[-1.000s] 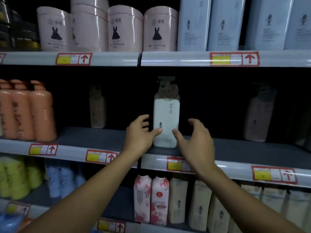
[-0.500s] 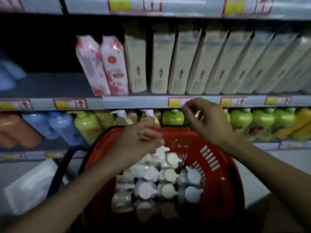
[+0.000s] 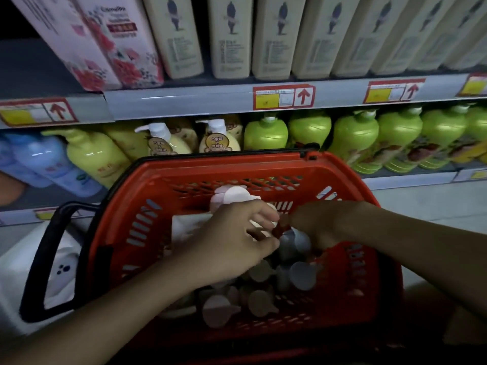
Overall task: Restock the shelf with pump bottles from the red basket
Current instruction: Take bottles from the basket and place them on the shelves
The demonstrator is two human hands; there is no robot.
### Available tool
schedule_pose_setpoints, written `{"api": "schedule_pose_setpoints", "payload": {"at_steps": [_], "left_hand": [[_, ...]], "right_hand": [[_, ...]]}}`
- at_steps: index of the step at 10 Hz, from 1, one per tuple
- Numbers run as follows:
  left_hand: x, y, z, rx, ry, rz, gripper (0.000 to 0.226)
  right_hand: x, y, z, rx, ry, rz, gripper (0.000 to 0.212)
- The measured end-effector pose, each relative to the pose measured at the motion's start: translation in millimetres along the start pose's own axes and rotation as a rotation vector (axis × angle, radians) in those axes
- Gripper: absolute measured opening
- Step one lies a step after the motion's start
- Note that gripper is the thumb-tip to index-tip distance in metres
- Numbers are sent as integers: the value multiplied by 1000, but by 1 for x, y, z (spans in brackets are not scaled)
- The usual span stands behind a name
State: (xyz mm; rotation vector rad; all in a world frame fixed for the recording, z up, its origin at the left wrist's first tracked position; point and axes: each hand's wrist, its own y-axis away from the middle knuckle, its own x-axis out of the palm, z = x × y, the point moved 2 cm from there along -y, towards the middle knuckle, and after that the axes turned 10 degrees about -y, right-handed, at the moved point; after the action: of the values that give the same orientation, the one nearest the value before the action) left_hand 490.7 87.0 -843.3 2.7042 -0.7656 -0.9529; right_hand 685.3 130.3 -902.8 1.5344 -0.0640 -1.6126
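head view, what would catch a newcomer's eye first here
The bright red plastic basket fills the lower middle, packed with pale pump bottles seen from above. Both hands meet inside it: the left hand and the right hand reach among the pump heads. Behind, a row of lime green bottles lines the shelf below the red arrow price tags.
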Motion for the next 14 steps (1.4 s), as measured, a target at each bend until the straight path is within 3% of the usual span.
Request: {"api": "schedule_pose_setpoints", "payload": {"at_steps": [1,2,3,5,6,7,8,9,10,11,13,14], "left_hand": [[11,-5,-1,47,-98,-1,27],[27,-8,2,74,-195,45,31],[46,-4,12,69,-235,131,36],[64,7,28,58,-342,173,52],[63,8,29,32,-319,131,63],[65,10,25,38,-279,91,73],[69,11,18,112,-196,27,76],[72,7,9,129,-114,-36,97],[66,-1,-3,189,45,-174,101],[55,-9,-13,234,82,-366,81],[25,-13,-21,101,277,-417,68],[-7,-8,-30,52,387,-415,59]], "right_hand": [[6,-1,2,-64,2,105,34],[15,11,19,-209,344,98,44],[19,10,21,-198,427,-8,42],[11,25,16,-240,465,-37,32],[-5,35,20,-176,378,-117,28],[-30,47,27,-115,393,-360,38],[-52,63,36,59,287,-554,62],[-75,75,47,175,138,-774,50],[-92,83,53,287,-121,-930,43],[-103,88,56,336,-453,-987,38],[-127,103,40,243,-789,-1168,46],[-130,116,29,120,-1120,-971,53]]}}
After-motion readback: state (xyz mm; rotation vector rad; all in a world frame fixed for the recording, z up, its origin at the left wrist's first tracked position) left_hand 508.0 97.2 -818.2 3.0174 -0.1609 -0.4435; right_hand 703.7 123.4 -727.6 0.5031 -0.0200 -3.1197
